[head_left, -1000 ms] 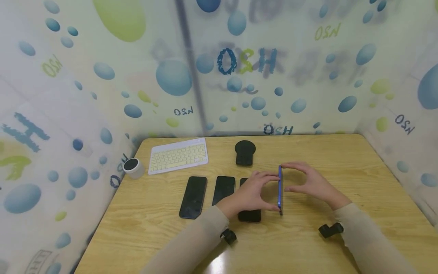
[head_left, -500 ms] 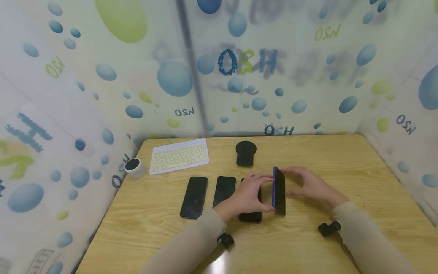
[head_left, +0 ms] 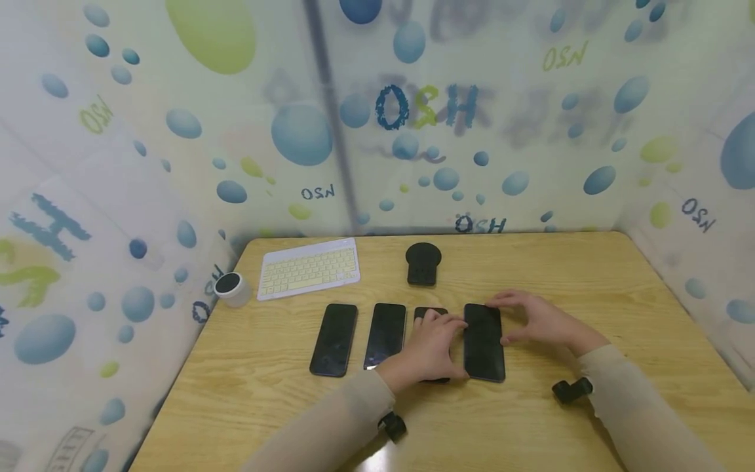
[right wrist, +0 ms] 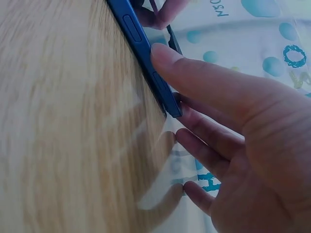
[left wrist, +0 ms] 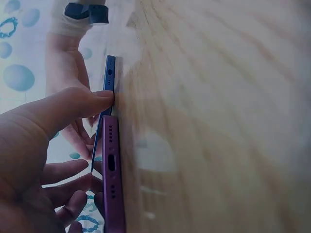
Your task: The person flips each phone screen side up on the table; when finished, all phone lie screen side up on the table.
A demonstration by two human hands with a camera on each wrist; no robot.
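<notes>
A blue-edged smartphone (head_left: pixel 483 342) lies screen up on the wooden table, at the right end of a row of phones. My left hand (head_left: pixel 432 347) holds it along the left side, thumb near the bottom corner and fingertips farther up. On the other side, my right hand (head_left: pixel 545 322) touches its right edge with the thumb, fingertips by the top corner. Under my left hand lies another phone (head_left: pixel 435 313), mostly covered; in the left wrist view a purple-edged phone (left wrist: pixel 112 184) shows beside the blue-edged phone (left wrist: pixel 110 73).
Two more dark phones, a middle phone (head_left: pixel 386 334) and a leftmost phone (head_left: pixel 334 339), lie to the left. Behind them are a white keyboard (head_left: pixel 309 270) and a black round-topped stand (head_left: pixel 423 264). A white cup-shaped object (head_left: pixel 233 292) stands at the table's left edge.
The blue-edged smartphone was upright on its long edge, then tipped over, and now lies with its screen facing up. Both hands have stayed beside it, and my right thumb now meets its edge.
</notes>
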